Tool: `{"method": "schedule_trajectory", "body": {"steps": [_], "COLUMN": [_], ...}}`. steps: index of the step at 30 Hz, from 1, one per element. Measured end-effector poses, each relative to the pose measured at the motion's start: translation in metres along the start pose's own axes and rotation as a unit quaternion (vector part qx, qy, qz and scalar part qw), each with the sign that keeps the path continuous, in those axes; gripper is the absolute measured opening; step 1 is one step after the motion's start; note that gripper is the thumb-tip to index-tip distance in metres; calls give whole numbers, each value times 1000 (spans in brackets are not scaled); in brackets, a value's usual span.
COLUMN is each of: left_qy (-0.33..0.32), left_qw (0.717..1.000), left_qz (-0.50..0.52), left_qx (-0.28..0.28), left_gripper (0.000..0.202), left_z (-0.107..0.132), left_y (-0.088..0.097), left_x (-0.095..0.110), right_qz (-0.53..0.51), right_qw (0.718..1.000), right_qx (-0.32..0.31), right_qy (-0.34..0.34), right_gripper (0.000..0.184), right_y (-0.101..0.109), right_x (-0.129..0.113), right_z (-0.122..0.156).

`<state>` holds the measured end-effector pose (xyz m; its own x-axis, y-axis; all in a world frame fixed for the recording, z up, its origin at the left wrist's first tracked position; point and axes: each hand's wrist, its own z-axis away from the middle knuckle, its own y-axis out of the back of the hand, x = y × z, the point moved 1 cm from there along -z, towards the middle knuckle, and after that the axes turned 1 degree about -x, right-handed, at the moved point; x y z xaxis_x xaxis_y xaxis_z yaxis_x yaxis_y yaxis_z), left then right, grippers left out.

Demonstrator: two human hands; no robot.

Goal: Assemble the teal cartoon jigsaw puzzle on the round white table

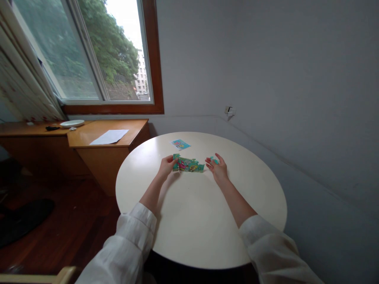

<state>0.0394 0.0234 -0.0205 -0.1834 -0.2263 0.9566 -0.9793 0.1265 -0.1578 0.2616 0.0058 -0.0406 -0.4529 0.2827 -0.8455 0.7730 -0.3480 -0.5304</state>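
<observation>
A partly joined jigsaw puzzle [189, 165], green with pink and yellow figures and a jagged upper edge, is above or on the white table. At its left end my left hand [167, 165] grips the puzzle between thumb and fingers. Just off the right end is my right hand [217, 167], its fingers bent around a small teal puzzle piece [213, 160]. A gap separates that piece from the joined part. Behind the puzzle lies a small picture card [181, 144] in blue with similar figures.
The round white table [201, 221] stands close to the grey wall. To the left is a wooden desk [137, 128] with a sheet of paper [109, 137] and a white plate [72, 123]. A wall socket [229, 111] sits beyond the table.
</observation>
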Motion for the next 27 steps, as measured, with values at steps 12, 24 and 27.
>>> {"method": "schedule_trajectory", "body": {"steps": [12, 24, 27], "left_qy": [2, 5, 7], "left_qw": [1000, 1000, 1000], "left_qz": [0, 0, 0], "left_qx": [-1, -1, -2], "left_gripper": [42, 43, 43], "left_z": [2, 2, 3], "left_y": [0, -1, -1], "left_x": [4, 6, 7], "right_qz": [34, 69, 80], "right_qw": [999, 997, 997], "right_qx": [17, 1, -5], "right_qy": [-2, 15, 20], "right_gripper": [24, 22, 28], "right_y": [3, 2, 0], "right_x": [2, 0, 0], "right_z": [-6, -3, -3]}}
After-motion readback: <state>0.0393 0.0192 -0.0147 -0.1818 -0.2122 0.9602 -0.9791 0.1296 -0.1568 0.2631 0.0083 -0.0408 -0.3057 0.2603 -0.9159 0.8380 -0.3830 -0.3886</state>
